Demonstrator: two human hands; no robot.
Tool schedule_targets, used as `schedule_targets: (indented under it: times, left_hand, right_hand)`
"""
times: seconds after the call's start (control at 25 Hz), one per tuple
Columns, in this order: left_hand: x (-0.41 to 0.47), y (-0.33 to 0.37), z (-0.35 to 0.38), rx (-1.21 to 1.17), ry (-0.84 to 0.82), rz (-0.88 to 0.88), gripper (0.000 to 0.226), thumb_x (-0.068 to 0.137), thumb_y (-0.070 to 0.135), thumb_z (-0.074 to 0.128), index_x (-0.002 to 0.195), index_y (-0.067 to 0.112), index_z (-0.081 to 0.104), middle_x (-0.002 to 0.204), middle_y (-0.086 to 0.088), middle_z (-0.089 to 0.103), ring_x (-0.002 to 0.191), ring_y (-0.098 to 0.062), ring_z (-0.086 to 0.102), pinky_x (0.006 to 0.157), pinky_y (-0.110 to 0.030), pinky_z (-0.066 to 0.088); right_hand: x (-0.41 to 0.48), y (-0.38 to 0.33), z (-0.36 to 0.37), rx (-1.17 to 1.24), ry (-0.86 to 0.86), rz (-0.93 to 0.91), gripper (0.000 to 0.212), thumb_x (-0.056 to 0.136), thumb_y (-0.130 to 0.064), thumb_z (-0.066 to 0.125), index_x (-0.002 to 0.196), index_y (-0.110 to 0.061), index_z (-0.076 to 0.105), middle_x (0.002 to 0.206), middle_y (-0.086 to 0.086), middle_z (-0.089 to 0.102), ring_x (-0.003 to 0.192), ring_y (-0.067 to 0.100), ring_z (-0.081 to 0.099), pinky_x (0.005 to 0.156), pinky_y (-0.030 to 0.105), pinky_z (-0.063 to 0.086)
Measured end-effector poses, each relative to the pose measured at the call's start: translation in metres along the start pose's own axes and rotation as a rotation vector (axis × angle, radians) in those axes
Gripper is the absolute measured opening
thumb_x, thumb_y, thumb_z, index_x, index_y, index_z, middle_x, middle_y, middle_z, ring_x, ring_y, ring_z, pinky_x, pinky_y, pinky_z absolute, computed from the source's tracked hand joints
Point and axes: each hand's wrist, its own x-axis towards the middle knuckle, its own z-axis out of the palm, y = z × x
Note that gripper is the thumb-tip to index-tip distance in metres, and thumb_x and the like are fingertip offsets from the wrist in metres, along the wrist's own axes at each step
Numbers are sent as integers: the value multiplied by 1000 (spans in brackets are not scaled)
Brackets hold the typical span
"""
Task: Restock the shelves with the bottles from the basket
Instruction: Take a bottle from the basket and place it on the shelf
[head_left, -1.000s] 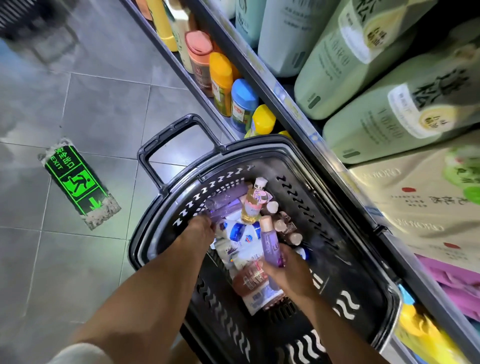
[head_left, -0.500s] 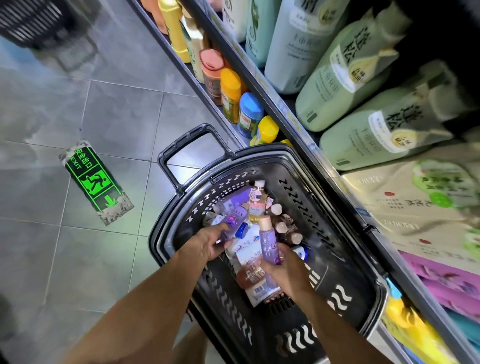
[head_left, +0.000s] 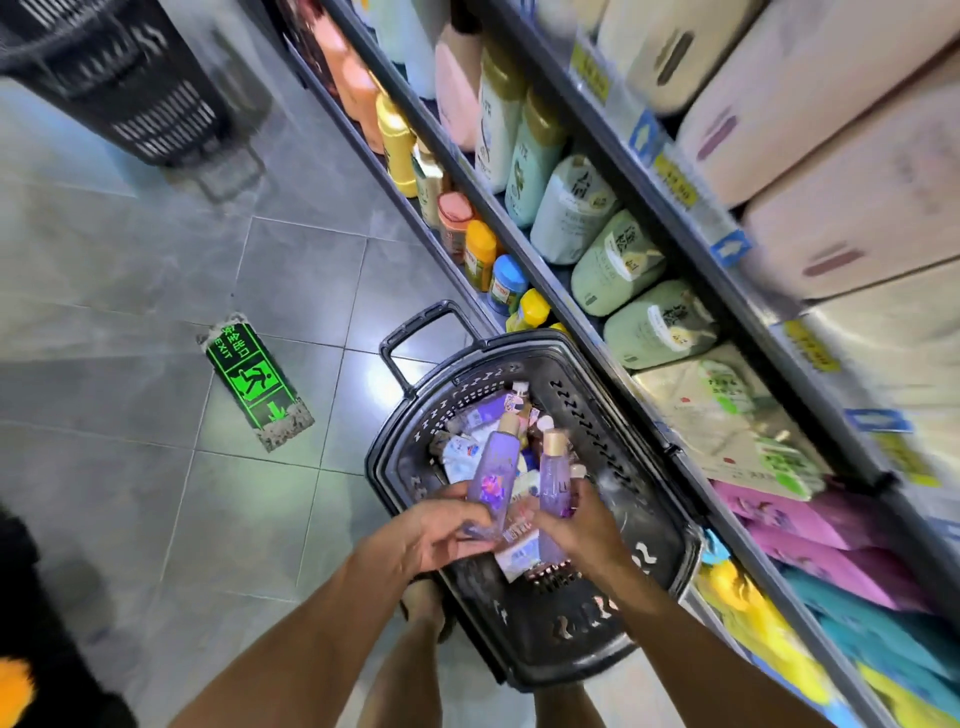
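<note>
A black plastic basket (head_left: 670, 525) stands on the floor beside the shelves, with several small bottles and packets (head_left: 470, 449) piled inside. My left hand (head_left: 431, 530) grips a purple bottle with a gold cap (head_left: 493, 467) by its lower end, above the basket. My right hand (head_left: 582, 530) holds a second, slimmer purple bottle with a gold cap (head_left: 551, 478) upright just to the right of the first. Both bottles are lifted clear of the pile.
Shelves (head_left: 582, 171) run diagonally along the right, packed with green pouches (head_left: 618, 265), tall bottles (head_left: 493, 130) and small yellow and blue bottles (head_left: 506, 280) on the lowest level. A green exit sign (head_left: 254, 384) is stuck on the grey tiled floor. Another black basket (head_left: 130, 88) stands at top left.
My left hand has taken hold of a purple bottle and lifted it out of the pile. My right hand has raised its bottle too. The view has pulled back and up.
</note>
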Motion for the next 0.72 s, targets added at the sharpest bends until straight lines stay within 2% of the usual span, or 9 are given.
schedule_targets:
  times: [0.12,0.24,0.32,0.36,0.4,0.48,0.52,0.64,0.72]
  left_hand:
    - [-59,6,5,125,-65,101,68,68,-14,75,126,17,56,110,-12,76,101,-28,73,99,-50,55]
    - [-128,22,15,301,-102,212,66,72,-5,79,129,15,52,111,-10,76,104,-27,73,95,-47,57]
    - [-172,33,23,347,-102,299,56,80,-3,75,128,16,54,107,-7,76,95,-19,75,82,-35,61]
    - [-190,37,25,342,-100,326,53,82,-3,73,127,19,54,106,-8,76,92,-19,75,79,-34,61]
    - [-205,39,25,336,-111,349,55,81,-1,74,127,21,53,108,-11,75,95,-24,75,82,-40,61]
    - [-232,45,26,353,-160,393,69,74,2,78,134,24,51,116,-12,74,105,-33,72,91,-53,58]
    - [-243,48,27,354,-181,411,73,71,1,79,135,24,51,117,-11,74,106,-34,71,90,-53,57]
    - [-276,54,44,323,-221,461,66,69,-1,84,127,19,59,110,-10,75,99,-35,70,82,-49,58]
    - [-295,54,61,299,-230,489,55,71,6,83,121,11,62,113,-16,74,98,-38,70,92,-60,54]
  right_hand:
    - [-45,-28,-10,62,27,13,61,71,-42,90,118,-27,55,105,-7,71,86,5,66,68,21,48]
    - [-103,-63,-23,156,47,3,65,68,-42,92,119,-26,55,109,-7,70,89,5,67,71,23,51]
    - [-137,-82,-32,278,88,-27,56,70,-34,92,113,-24,58,104,-6,71,84,0,68,70,19,53]
    - [-153,-93,-35,340,112,-30,51,71,-31,92,109,-21,60,98,-4,72,78,0,68,67,19,54]
    - [-167,-100,-36,397,141,-33,55,67,-37,93,108,-18,62,95,2,72,76,7,70,68,25,58]
    - [-193,-112,-39,534,204,-30,81,51,-58,94,110,-12,64,92,15,72,76,28,71,77,45,61]
    - [-205,-115,-42,641,210,-51,82,53,-61,93,111,-11,65,88,18,71,74,35,68,79,49,59]
    - [-244,-127,-59,922,178,-106,44,85,-32,77,119,-7,66,84,13,70,71,30,66,77,44,54]
    - [-267,-128,-67,992,173,-149,41,85,-27,74,120,-7,64,85,10,72,72,29,69,77,43,56]
